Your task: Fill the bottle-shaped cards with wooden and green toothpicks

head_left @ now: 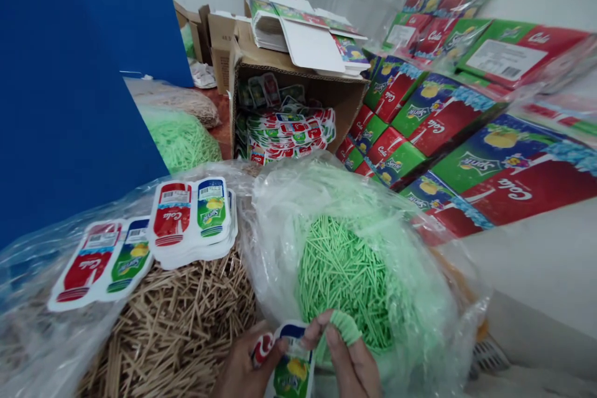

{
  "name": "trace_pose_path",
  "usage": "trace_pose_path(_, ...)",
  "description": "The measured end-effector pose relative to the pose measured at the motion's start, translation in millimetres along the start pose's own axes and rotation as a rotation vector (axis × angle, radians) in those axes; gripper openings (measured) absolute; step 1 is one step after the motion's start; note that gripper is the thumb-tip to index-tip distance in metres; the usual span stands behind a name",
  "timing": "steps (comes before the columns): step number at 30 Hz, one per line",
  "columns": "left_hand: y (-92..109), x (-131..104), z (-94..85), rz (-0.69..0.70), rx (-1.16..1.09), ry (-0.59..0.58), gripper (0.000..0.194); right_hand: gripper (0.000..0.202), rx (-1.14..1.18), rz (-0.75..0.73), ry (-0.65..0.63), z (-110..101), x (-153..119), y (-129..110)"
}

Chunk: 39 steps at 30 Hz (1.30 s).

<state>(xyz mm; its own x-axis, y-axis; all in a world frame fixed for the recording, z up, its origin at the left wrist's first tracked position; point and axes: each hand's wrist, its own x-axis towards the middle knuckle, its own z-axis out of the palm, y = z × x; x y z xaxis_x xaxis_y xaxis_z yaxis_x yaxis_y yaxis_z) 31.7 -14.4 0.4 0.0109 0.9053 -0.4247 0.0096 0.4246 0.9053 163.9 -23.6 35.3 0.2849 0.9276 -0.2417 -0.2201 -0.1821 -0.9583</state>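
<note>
My left hand [247, 364] is closed on a jar-shaped printed card pouch [295, 374] with Cola and Sprite pictures, at the bottom middle. Just right of it, my right hand [349, 364] pinches a small bundle of thin green sticks [346, 327], its fingertips close to the pouch's edge. Beyond that hand lies an opened clear plastic bag [280, 242] full of loose green sticks [342, 267]. To the left, brown sticks [186, 323] fill another plastic bag. On those brown sticks rest a stack of printed pouches [193, 221] and a single pouch [100, 261].
An open carton [298, 65] behind the bags holds many printed pouches, with flat printed cardboard [308, 37] on top. Film-wrapped Cola and Sprite boxes [438, 112] are stacked at right. A blue panel [79, 87] stands at left, near another bag of green sticks [181, 140].
</note>
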Motion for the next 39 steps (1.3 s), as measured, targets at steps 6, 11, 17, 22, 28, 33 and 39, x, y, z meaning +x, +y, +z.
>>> trace_pose_path(6, -1, -4, 2.5, -0.227, -0.163, -0.168, 0.028, 0.033, 0.183, 0.138, -0.016, -4, 2, 28)
trace_pose_path(11, -5, -4, 3.7, -0.184, -0.053, 0.038, 0.028, 0.027, 0.305, 0.124, -0.038, -5, -2, 32)
trace_pose_path(17, -6, -2, -14.2, 0.305, 0.362, 0.072, 0.024, 0.032, 0.27, 0.121, 0.127, -8, -8, 9)
trace_pose_path(22, -7, -2, -22.3, 0.968, 0.754, 0.153, 0.025, 0.037, 0.064, 0.082, 0.085, -6, -4, -7)
trace_pose_path(28, -6, 2, -16.4, 1.159, 0.855, 0.189, 0.034, 0.037, -0.203, -0.03, -0.068, 2, 1, -10)
trace_pose_path(33, -11, 4, -17.1, 1.227, 0.923, 0.161, 0.03, 0.033, -0.205, -0.058, -0.137, 2, 8, -3)
trace_pose_path(39, -5, 3, -15.2, 1.239, 0.936, 0.175, 0.03, 0.031, -0.212, -0.034, -0.18, -2, 20, -1)
